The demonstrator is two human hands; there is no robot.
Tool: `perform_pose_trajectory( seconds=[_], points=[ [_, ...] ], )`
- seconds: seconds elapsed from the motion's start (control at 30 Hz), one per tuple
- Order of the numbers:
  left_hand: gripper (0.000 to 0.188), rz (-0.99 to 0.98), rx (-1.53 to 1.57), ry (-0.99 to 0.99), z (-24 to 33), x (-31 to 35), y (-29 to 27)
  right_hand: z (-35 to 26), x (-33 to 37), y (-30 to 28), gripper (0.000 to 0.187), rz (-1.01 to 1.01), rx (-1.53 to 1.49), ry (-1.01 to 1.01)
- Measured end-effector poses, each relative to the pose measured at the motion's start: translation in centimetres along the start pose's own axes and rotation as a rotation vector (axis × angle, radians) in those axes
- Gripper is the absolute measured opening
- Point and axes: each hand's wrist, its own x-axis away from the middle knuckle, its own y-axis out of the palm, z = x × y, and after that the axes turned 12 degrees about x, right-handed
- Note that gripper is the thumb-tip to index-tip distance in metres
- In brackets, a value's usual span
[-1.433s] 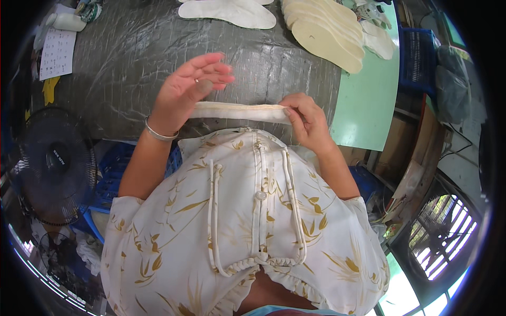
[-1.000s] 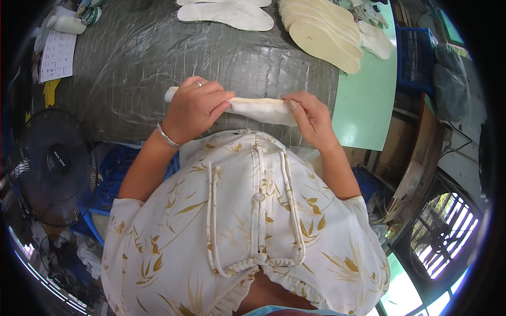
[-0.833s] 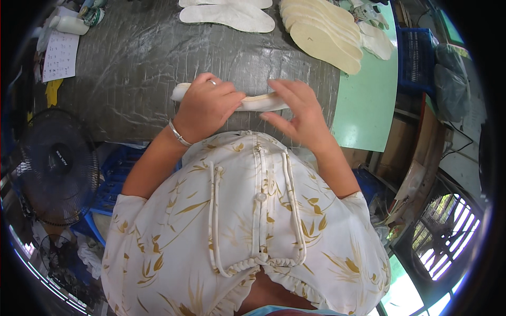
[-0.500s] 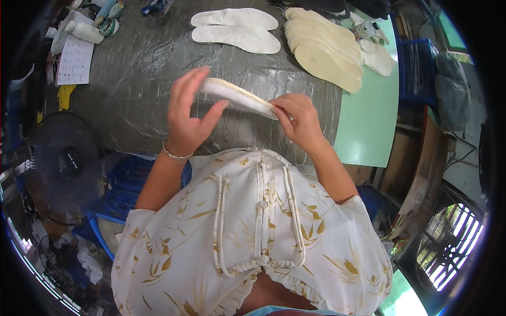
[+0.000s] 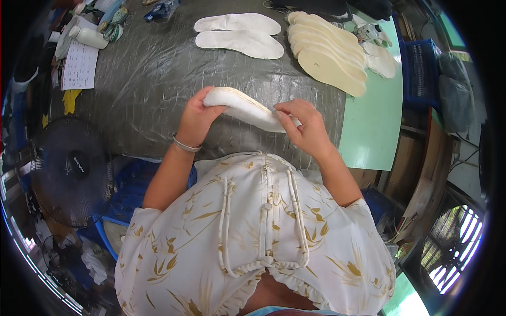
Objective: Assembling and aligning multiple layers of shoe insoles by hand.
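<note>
While both hands are over the near part of the dark table (image 5: 158,124), the padded insole (image 5: 245,111) is held between them, long axis left to right, roughly along that table's near edge. Left end points slightly toward the table's far side, right end toward the near edge. White fluffy face to the wearer, cream edge up, slight bow. Can't tell toe from heel.

Left hand (image 5: 199,115): thumb on the near face, fingers behind, gripping the left end. Right hand (image 5: 307,124): thumb and forefinger pinching the edge near the right end; other fingers curled.

Handling guess: light, soft, bendy, not slippery; fluff may compress or shed. Best hold is at the two ends or along the layered edge.

Green panel (image 5: 370,134) adjoins the table's right side. Paper sheet (image 5: 80,67) at table's far left. Cream insole stack (image 5: 331,67) far right, overlapping the panel; two flat white insoles (image 5: 240,44) on table's far middle.
</note>
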Motion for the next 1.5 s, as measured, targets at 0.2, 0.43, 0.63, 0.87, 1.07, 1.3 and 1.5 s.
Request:
perform_pose_trajectory(
  seconds=[0.2, 0.43, 0.63, 0.87, 1.07, 1.3, 1.5],
  points=[
    [0.023, -0.127, -0.078, 0.004, 0.8, 0.3, 2.2, -2.4, -2.7, 0.1, 0.025, 0.012, -0.129, -0.096],
    [0.063, -0.211, -0.23, 0.149, 2.3, 0.5, 4.8, -2.5, -2.3, 0.2, 0.019, 0.082, -0.224, -0.059],
    [0.027, -0.246, -0.412, 0.134, 0.9, -0.9, 0.6, -0.4, -1.2, -0.8, 0.028, -0.039, -0.379, 0.014],
    [0.02, -0.23, -0.533, 0.19, 1.6, -1.5, 1.7, -0.2, -1.8, -3.4, 0.04, -0.139, -0.528, -0.058],
    [0.022, -0.252, -0.585, 0.211, 1.7, -1.7, 2.0, -1.6, -2.2, -3.2, 0.024, -0.021, -0.385, -0.039],
    [0.021, -0.308, -0.908, 0.374, 2.9, -1.8, 2.1, -0.5, -1.5, -3.3, 0.024, -0.107, -0.421, -0.048],
    [0.027, -0.209, -1.01, 0.516, 2.7, -1.8, 2.6, -0.4, -1.2, -3.4, 0.041, 0.06, -0.216, -0.093]
  ],
)
